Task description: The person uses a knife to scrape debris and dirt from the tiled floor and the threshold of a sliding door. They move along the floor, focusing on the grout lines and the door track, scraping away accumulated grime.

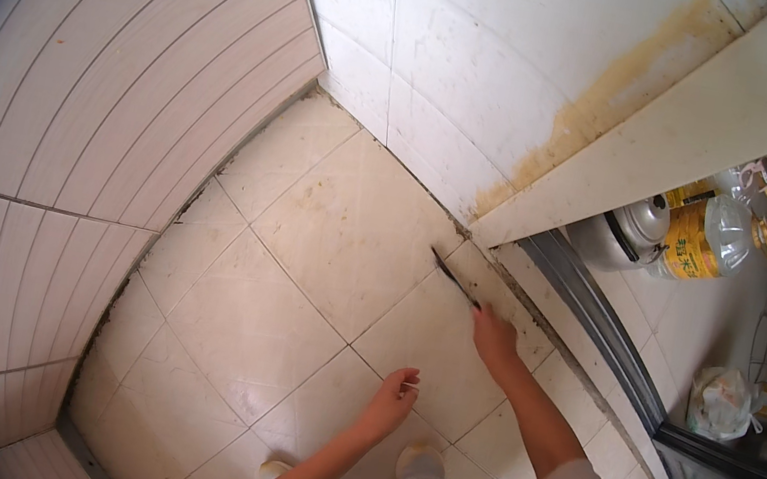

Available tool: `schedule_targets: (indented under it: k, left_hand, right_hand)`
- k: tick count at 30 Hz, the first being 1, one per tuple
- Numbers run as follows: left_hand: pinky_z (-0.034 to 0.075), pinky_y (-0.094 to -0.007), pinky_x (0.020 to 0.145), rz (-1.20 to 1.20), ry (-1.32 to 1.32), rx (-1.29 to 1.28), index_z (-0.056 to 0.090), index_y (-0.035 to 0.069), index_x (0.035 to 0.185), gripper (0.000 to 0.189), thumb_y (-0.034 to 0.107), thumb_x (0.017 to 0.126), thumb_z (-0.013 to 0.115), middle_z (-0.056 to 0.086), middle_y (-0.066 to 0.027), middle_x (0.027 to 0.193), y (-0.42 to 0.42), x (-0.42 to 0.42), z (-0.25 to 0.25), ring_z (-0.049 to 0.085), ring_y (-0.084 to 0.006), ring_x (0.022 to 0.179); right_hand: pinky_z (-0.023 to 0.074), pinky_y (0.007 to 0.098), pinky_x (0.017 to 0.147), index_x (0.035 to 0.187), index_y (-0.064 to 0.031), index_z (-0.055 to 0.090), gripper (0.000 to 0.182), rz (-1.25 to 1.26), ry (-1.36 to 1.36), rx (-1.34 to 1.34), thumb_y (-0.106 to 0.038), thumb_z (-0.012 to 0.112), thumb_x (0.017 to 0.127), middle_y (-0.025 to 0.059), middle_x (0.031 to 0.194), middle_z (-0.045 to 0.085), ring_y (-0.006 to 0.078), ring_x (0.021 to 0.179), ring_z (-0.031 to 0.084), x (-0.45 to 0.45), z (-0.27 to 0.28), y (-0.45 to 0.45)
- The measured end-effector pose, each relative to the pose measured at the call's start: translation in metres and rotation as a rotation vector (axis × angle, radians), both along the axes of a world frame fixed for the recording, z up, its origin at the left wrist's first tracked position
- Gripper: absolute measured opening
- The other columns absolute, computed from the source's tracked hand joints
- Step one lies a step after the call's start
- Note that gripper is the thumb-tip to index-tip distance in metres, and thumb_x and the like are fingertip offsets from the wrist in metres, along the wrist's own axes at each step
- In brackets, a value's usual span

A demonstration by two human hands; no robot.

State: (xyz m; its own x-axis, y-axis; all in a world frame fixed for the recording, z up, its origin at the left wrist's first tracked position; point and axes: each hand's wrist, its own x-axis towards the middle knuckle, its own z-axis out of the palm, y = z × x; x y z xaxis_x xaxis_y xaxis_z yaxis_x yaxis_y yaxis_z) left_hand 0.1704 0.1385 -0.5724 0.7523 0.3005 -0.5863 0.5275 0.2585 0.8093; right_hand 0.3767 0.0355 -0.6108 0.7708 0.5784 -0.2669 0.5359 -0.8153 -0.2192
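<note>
My right hand (495, 337) grips one end of a slim, dark, long-handled tool (452, 275). Its far end points up and left, over the beige floor tiles (314, 289) near the foot of the white wall. Blur hides whether it is a knife, a scraper or a narrow brush. My left hand (396, 390) hangs above the floor, lower and further left, with its fingers curled. A small white bit shows at those fingers; I cannot tell whether it is held or worn.
Pink striped wall tiles (106, 79) rise on the left, a stained white tiled wall (461, 47) ahead. Beyond the dark sliding-door track (589, 327) stand a metal kettle (617, 233), a labelled plastic bottle (707, 240) and a plastic bag (721, 403). My shoe (420, 463) is below.
</note>
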Motion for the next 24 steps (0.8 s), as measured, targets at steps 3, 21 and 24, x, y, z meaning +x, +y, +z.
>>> schedule_targets:
  k: [3,21,24]
  left_hand:
    - [0.04,-0.0261,0.078,-0.045,-0.04,-0.04,0.044,0.004,0.113,0.032,0.007,0.081,0.048,0.05,-0.0065,0.103,-0.001,0.013,0.011,0.048,-0.0136,0.091]
    - [0.043,-0.0257,0.072,0.221,-0.103,0.05,0.045,0.005,0.112,0.033,0.004,0.08,0.05,0.05,-0.0073,0.101,0.07,0.03,0.0,0.051,-0.0137,0.086]
    - [0.043,-0.0258,0.072,0.281,-0.096,0.041,0.045,0.006,0.112,0.032,0.005,0.08,0.05,0.05,-0.0069,0.101,0.09,0.02,0.007,0.051,-0.0134,0.087]
  right_hand:
    - [0.0457,0.0408,0.051,0.076,-0.0045,0.048,0.022,-0.03,-0.165,0.115,-0.024,0.044,0.086,0.0146,0.062,0.056,0.0305,0.055,0.057,0.042,-0.009,0.07]
    - [0.0455,0.0458,0.057,0.081,-0.0041,0.051,0.031,0.091,0.037,0.117,-0.028,0.033,0.088,0.0167,0.066,0.059,0.0331,0.065,0.059,0.017,-0.032,0.216]
    - [0.0455,0.0449,0.054,0.08,-0.004,0.052,0.032,0.037,0.0,0.117,-0.028,0.033,0.089,0.0153,0.065,0.059,0.032,0.062,0.059,0.047,-0.018,0.231]
